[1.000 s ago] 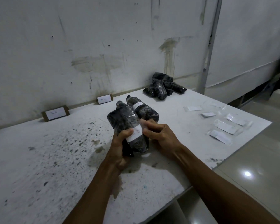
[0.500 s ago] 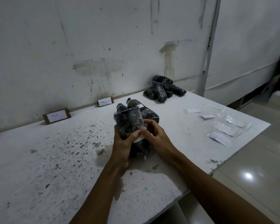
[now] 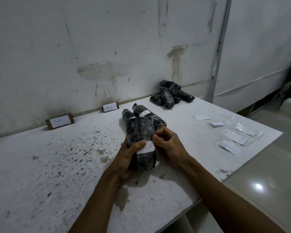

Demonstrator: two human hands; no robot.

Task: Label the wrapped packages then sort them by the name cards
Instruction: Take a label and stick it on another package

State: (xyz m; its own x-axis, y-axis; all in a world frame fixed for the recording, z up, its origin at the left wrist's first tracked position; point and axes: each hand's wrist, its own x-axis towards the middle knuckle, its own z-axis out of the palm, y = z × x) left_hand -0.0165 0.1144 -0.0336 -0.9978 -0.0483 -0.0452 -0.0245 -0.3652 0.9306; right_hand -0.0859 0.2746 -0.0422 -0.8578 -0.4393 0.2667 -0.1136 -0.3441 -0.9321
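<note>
My left hand [image 3: 127,156] grips a dark, plastic-wrapped package [image 3: 141,132] above the white table [image 3: 57,165], thumb lying on its white label [image 3: 147,148]. My right hand [image 3: 166,142] curls against the package's right side, fingertips at the label's edge. Two labelled wrapped packages [image 3: 144,114] lie just behind it. A pile of several wrapped packages [image 3: 170,95] sits at the back by the wall. Two name cards stand against the wall: one [image 3: 60,121] at left, one [image 3: 109,107] nearer the middle.
Several loose labels and clear sleeves [image 3: 232,137] are scattered on the table's right part. The table's front edge and right corner drop to a glossy tiled floor [image 3: 267,182]. The left half of the tabletop is speckled with dark stains.
The package has been tipped back down, so its label now faces me again. Both hands stayed on it, the right fingers shifting to the label's right edge.
</note>
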